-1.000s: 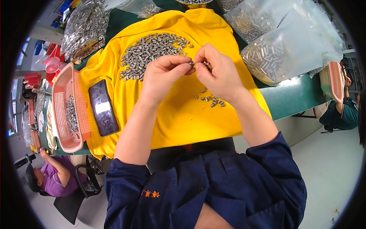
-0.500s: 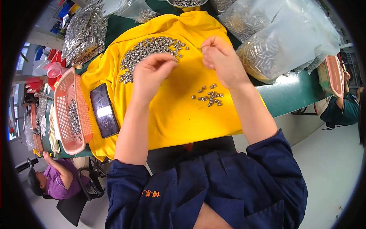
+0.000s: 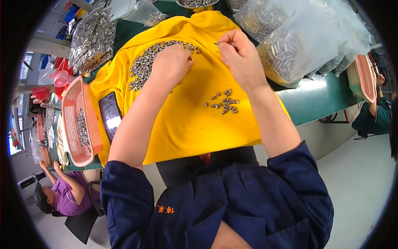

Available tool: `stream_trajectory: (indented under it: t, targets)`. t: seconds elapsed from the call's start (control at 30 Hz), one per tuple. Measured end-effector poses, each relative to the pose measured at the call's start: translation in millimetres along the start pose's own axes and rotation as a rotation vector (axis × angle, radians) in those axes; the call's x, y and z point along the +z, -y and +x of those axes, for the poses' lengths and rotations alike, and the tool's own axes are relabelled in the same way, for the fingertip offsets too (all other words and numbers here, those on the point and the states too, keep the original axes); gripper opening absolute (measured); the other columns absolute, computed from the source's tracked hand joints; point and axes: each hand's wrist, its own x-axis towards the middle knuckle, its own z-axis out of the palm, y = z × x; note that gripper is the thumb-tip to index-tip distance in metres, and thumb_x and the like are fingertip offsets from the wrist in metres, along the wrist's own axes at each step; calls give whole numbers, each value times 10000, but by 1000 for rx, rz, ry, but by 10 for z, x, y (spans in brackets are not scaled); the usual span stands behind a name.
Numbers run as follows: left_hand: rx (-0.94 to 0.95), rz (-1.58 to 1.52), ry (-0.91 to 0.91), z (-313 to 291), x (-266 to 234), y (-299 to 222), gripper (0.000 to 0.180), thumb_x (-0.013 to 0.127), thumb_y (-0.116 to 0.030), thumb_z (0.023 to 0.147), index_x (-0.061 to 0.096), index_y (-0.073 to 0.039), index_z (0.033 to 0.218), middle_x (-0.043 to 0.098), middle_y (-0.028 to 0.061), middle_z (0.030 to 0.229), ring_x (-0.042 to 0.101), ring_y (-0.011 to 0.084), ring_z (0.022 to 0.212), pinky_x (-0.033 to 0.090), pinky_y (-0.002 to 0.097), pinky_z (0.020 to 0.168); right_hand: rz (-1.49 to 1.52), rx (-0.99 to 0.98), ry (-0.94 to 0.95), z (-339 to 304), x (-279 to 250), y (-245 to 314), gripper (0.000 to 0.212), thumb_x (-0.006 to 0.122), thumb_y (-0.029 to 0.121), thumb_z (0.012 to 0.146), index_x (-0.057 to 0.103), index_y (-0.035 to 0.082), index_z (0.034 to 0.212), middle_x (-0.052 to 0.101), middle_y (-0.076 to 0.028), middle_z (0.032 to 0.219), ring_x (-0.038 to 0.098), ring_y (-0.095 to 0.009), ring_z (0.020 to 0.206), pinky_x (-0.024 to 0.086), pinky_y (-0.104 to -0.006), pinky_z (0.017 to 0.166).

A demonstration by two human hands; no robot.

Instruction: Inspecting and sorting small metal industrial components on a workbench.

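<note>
My left hand [image 3: 171, 66] is closed, its back turned up, over the right part of a big heap of small metal cylinders [image 3: 142, 68]. A small shiny metal cylinder [image 3: 190, 59] shows at its fingertips. Across from it, my right hand [image 3: 239, 58] pinches a thin dark pin [image 3: 215, 43], whose tip sticks out to the left of the fingers. Its other end is hidden in the hand. Closer to me, a small loose group of the same cylinders [image 3: 226, 102] lies on the yellow cloth [image 3: 195, 137].
Left of the cloth stands a pink basket [image 3: 96, 139] holding metal parts, beside a dark phone [image 3: 110, 118]. Clear bags of metal parts [image 3: 282, 58] crowd the far right, another bag [image 3: 93, 39] the far left. A metal bowl [image 3: 198, 7] is at the back. Co-workers sit at both sides.
My left hand has turned back-up and moved over the heap, its forearm now partly covering the phone. My right hand has lifted slightly away, and the pin now shows at its fingertips.
</note>
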Motion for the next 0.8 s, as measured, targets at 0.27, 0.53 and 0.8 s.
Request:
stream_trajectory:
  t: [0.27, 0.53, 0.8]
  targets:
    - [-100, -383, -17, -5, -82, -130, 97, 556, -64, 725, 588, -51, 816, 570, 75, 762, 573, 187, 681, 444, 277, 589, -125, -23, 18, -37, 13, 36, 61, 490, 78, 777, 481, 24, 804, 473, 20, 669, 389, -25, 567, 326, -177, 483]
    - [-279, -1790, -29, -438, 66, -165, 127, 543, 4, 757, 538, 4, 884, 586, 59, 818, 587, 133, 749, 469, 220, 671, -178, 148, 343, -110, 99, 53, 26, 468, 62, 764, 473, 40, 775, 425, 43, 652, 358, -22, 569, 296, -172, 489]
    - [-277, -1844, -48, -507, 111, -80, 138, 566, 13, 742, 550, 3, 879, 580, 47, 805, 579, 125, 741, 474, 225, 699, -239, 167, 350, -114, 159, -11, 52, 479, 79, 739, 481, 28, 753, 444, 27, 624, 371, -40, 544, 312, -190, 475]
